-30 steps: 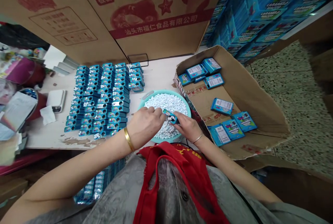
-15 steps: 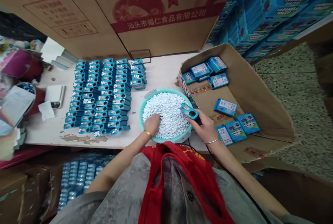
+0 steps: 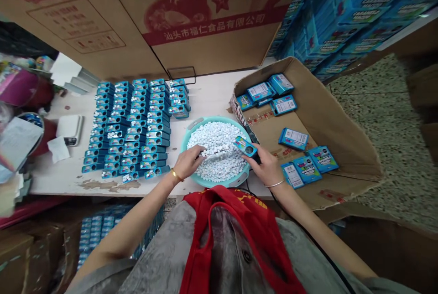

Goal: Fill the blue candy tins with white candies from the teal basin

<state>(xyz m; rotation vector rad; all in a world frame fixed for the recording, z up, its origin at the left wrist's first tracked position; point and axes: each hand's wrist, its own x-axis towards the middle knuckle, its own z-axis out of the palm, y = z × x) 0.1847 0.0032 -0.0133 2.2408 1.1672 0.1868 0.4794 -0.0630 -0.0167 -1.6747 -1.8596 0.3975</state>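
A turquoise basin (image 3: 185, 141) full of small white candies (image 3: 219, 169) stands at the table's front edge. Over its left side, my left hand (image 3: 187, 161) is closed on a narrow scoop (image 3: 217, 151) heaped with white candies; its exact shape is largely covered. My right hand (image 3: 268, 166), closed around a small blue candy box (image 3: 245, 146), holds it tilted above the basin's right side. A round dark hole shows in the end of that box facing up.
Rows of upright blue boxes (image 3: 132, 125) fill the table's left part, several with white candies on top. A cardboard tray (image 3: 328, 116) with flat blue boxes lies at right. Large cartons (image 3: 212, 52) form a wall behind. A white scale (image 3: 69, 126) sits far left.
My left hand has come up out of the candies and moved left, bringing the loaded scoop into sight. My right hand keeps the blue box at nearly the same place.
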